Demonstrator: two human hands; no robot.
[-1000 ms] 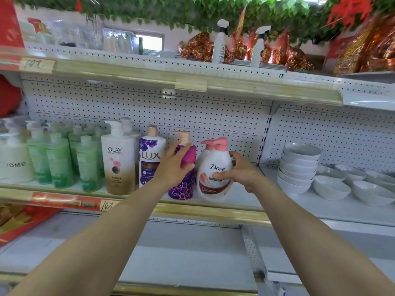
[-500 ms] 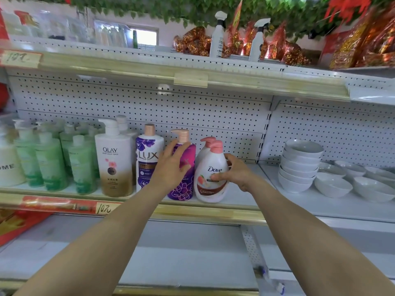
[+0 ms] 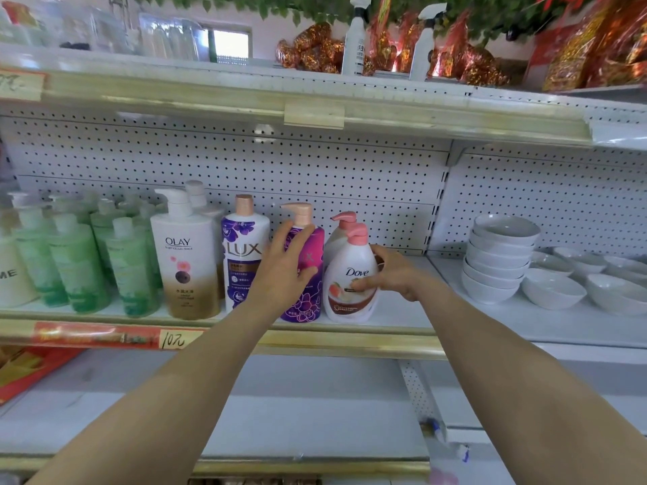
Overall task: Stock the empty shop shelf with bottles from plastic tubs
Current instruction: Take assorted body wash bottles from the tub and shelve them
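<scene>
A row of pump bottles stands upright on the middle shelf (image 3: pixel 402 316). My left hand (image 3: pixel 285 271) is wrapped around the magenta pump bottle (image 3: pixel 308 274), thumb on its right side, fingers on top left. My right hand (image 3: pixel 392 274) grips the white Dove bottle (image 3: pixel 350 285) with a pink pump from its right side; the bottle rests on the shelf. A second Dove bottle (image 3: pixel 338 236) stands behind it. To the left are a purple Lux bottle (image 3: pixel 243 253) and a white and gold Olay bottle (image 3: pixel 185 257).
Several green bottles (image 3: pixel 80 264) and a white bottle (image 3: pixel 10 271) fill the shelf's left end. Stacked white bowls (image 3: pixel 497 260) and loose bowls (image 3: pixel 556 288) sit on the right section. Spray bottles (image 3: pixel 353 36) and foil packs are on the top shelf. The lower shelf (image 3: pixel 280 414) is bare.
The Dove bottle has been set down and nudged left beside the magenta bottle. Both hands stay on their bottles; the camera view has shifted slightly left and closer.
</scene>
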